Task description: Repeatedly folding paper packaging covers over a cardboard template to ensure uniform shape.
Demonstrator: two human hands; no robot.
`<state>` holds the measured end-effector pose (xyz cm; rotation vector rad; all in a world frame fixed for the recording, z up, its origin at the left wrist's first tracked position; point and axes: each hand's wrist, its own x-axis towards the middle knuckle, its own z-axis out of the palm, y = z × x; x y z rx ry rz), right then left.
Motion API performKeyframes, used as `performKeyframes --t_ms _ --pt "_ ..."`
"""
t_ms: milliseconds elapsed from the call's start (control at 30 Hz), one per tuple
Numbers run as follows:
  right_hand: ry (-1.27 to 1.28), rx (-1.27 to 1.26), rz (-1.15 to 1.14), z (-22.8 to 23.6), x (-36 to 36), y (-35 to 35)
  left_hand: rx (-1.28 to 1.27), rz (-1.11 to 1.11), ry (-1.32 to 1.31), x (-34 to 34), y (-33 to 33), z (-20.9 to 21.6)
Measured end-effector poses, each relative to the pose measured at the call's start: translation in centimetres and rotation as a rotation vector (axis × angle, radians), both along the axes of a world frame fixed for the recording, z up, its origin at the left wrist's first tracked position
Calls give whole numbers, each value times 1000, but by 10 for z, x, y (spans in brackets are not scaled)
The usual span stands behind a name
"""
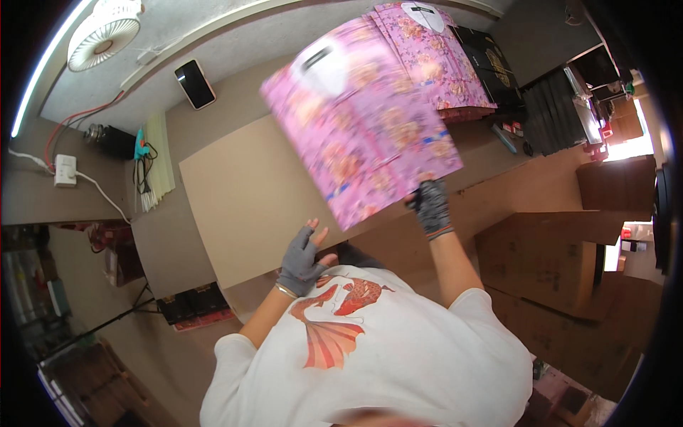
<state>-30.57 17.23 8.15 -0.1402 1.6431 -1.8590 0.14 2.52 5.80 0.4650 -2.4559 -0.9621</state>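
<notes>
My right hand [432, 206], in a dark knitted glove with bare fingertips, grips the near corner of a pink floral printed sheet [384, 135]. The sheet is tilted and blurred by motion, with a white rounded patch near its far end. It hangs over a plain tan board [245, 196] on the table. In a grey fingerless glove, my left hand [302, 262] holds nothing, its fingers apart, by the board's near edge. Behind the held sheet lies a stack of similar pink floral sheets [437, 67], partly covered by it.
At the far left are a phone [195, 84], a white fan [104, 39], a power socket [65, 171], a turquoise corded tool [142, 149] and pale sticks [162, 160]. Black printed pieces [487, 64] lie beside the stack. Large cardboard boxes [541, 260] stand to the right.
</notes>
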Motion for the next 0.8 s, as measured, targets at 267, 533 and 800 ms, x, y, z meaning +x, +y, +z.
performKeyframes --t_ms 267,533,800 --pt "-384 -316 -343 -14 -186 22 13 68 -156 6 -37 -25" --pt "-246 -255 -522 -24 -322 -8 -21 169 -221 20 -46 -40" --pt "779 646 246 -70 -141 -2 49 881 -534 133 -116 -56"
